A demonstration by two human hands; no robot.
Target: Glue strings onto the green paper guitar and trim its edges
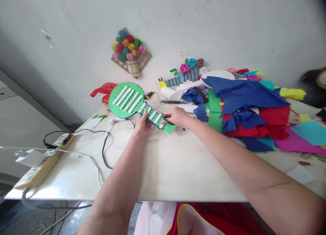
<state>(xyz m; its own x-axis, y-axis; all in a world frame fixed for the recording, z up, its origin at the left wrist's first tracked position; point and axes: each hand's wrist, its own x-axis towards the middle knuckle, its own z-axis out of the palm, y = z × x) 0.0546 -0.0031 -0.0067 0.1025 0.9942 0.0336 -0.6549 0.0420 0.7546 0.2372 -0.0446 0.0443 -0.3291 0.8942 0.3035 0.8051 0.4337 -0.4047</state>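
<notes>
A green paper guitar [119, 109] with a round body, white paper strips and a blue edge is held tilted above the table. My left hand [143, 125] grips its neck from below, thumb on top. My right hand [178, 116] is closed on black-handled scissors [166, 118] at the far end of the neck. The blades lie along the upper edge of the neck, and how far apart they stand is hard to make out. Part of the right-hand fingers is hidden behind the handles and the neck.
Crumpled blue paper [244, 92] and red paper [272, 118] pile up on the right. A glue gun [112, 120] with its cord lies left, near a power strip [46, 163]. A yellow-black cutter [149, 95] and pens [174, 102] lie behind. A paper flower basket [131, 53] leans on the wall.
</notes>
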